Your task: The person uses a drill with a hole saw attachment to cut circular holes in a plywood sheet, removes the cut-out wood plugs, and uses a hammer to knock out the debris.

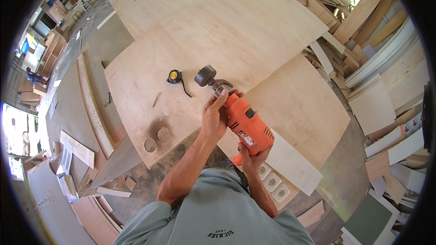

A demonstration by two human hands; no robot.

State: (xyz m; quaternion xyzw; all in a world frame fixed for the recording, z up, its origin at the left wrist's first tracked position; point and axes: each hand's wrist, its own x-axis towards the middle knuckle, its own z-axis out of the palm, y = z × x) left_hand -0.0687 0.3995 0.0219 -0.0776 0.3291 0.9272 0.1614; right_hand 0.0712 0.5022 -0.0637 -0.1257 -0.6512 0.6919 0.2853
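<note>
While the right hand (pixel 255 155) grasps the orange drill (pixel 245 122) near its handle, the left hand (pixel 215 117) clasps its front, probably for steadiness (two-handed), right of the tape measure (pixel 174 76).

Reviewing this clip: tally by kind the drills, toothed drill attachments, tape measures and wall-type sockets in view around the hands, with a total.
Orange power drill: 1
Dark, round toothed drill attachment: 1
Black-and-yellow tape measure: 1
White sockets with round recesses: 3
Total: 6
</note>
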